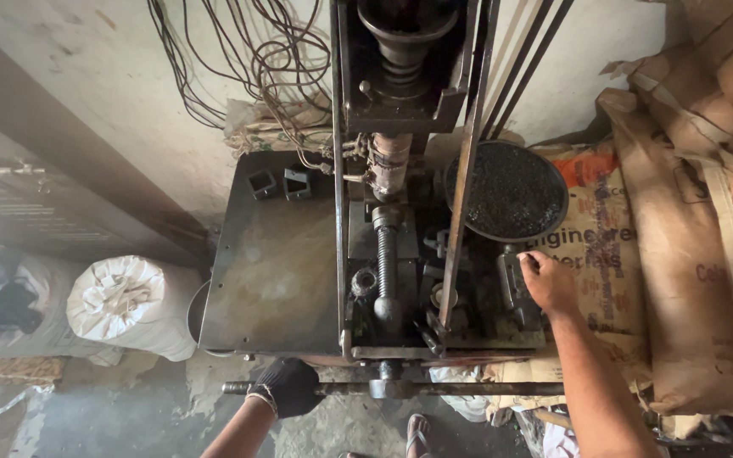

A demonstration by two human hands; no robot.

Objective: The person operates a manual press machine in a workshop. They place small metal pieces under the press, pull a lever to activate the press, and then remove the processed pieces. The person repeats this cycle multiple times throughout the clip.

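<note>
Black-gloved, my left hand (288, 388) grips the press's handle bar (434, 388) while my bare right hand (549, 282) rests closed on the die block (515, 293); a premature pull could crush fingers.

The only view comes from the camera on my head, looking steeply down and forward over the dark, greasy metal press machine (400, 212) standing against the pale wall. The machine fills the middle of the picture, close enough that its upright column runs out past the top edge. My forearms enter from the bottom edge, below the machine's front. Left of the machine the view takes in a tied white woven sack (129, 301); right of it, stacked brown paper sacks (697, 254).
</note>
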